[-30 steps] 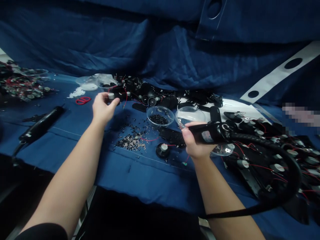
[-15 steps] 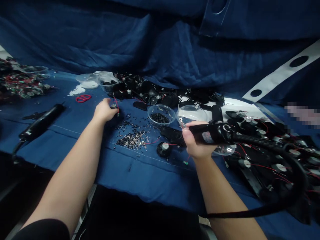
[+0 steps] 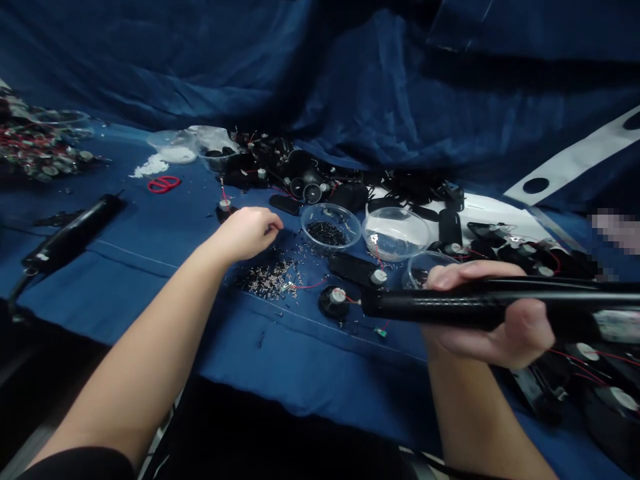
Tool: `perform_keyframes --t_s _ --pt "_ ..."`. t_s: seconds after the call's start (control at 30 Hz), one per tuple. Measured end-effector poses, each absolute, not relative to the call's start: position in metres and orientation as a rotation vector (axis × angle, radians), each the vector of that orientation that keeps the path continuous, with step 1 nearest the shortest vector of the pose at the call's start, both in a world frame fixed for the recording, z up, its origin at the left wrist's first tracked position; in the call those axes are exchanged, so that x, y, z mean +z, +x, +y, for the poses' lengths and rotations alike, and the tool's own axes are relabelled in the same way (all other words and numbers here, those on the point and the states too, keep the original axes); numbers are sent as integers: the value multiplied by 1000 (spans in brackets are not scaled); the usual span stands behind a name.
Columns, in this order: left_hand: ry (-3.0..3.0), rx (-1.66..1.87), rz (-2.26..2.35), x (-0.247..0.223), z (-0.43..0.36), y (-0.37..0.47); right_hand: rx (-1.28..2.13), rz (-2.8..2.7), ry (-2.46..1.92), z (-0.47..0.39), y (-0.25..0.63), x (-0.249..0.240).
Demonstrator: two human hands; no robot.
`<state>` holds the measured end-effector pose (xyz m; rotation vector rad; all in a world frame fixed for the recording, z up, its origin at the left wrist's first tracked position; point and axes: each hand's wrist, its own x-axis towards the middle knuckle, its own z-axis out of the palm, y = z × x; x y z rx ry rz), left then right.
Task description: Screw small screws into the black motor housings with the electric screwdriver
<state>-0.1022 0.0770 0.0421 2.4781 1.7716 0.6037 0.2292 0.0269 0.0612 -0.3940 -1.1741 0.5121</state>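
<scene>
My right hand is wrapped round a black electric screwdriver, held almost level. Its narrow end points left, towards a round black part with a small motor and red wire; I cannot tell whether they touch. My left hand hovers over the left side of a loose heap of small screws. Its fingers are curled, and whatever may be between them is hidden. Just behind that hand stands a small motor with a red wire on a black base. A flat black casing lies beyond the round part.
Clear plastic bowls stand in the middle, one with dark screws. Red-handled scissors and a second black electric screwdriver lie left. Black parts crowd the back and right; a wired heap sits far left. Another person's blurred hand shows right.
My left hand has left the small motor and moved right towards the screws. My right hand has turned the screwdriver and shifted right; its narrow end now points left.
</scene>
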Motion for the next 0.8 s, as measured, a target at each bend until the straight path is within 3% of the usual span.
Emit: perform_keyframes --t_s 0.13,0.33,0.6,0.7,0.8 --pt "2491 527 1845 20 90 -97 671 -1292 -433 26 228 47" --pt "2525 296 1857 10 99 -93 532 -1399 -519 25 215 29" --pt "2461 481 1877 22 94 -85 447 -1304 -534 28 212 22" --pt "2172 835 1644 38 79 -82 434 -1244 -540 31 221 30" --pt "1950 716 1159 53 61 -73 411 -1223 -557 33 227 35"
